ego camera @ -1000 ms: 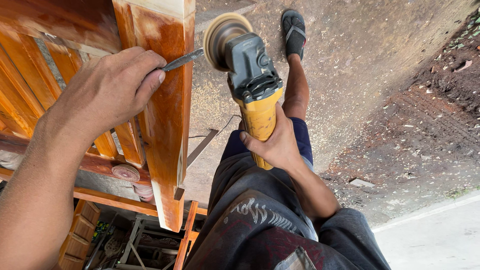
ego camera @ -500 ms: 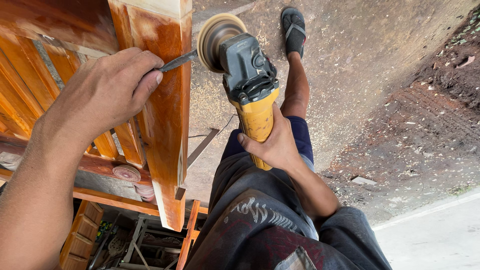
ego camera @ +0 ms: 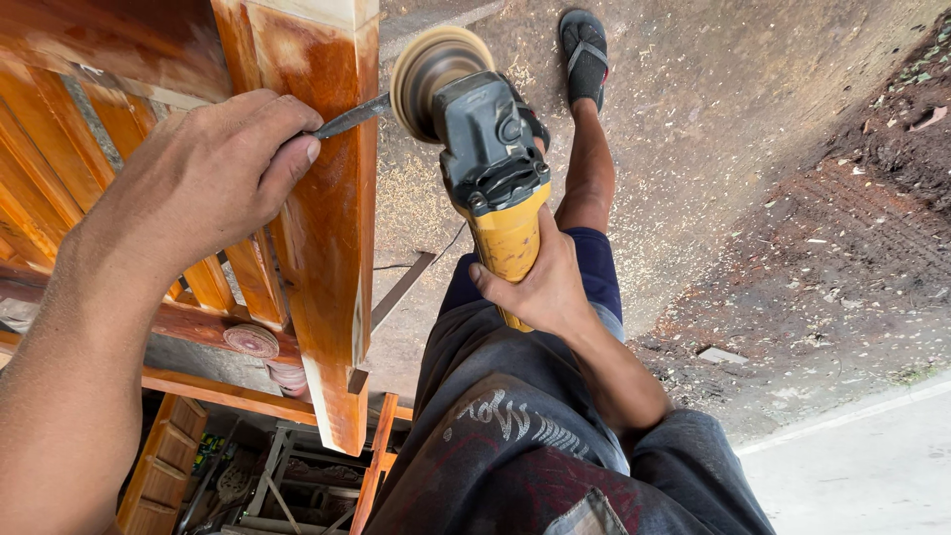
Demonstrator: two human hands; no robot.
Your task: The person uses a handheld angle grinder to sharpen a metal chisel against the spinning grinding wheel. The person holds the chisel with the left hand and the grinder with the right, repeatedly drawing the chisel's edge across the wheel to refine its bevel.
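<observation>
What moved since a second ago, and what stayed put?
The yellow grinder in the right hand slid a little left, so its round sanding disc came closer to the orange wooden post. The left hand still pinches the thin metal blade against the post. The sandalled foot did not move.

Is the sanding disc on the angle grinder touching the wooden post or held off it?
Held off. A gap of ground shows between the sanding disc and the wooden post; the right hand grips the yellow handle.
</observation>
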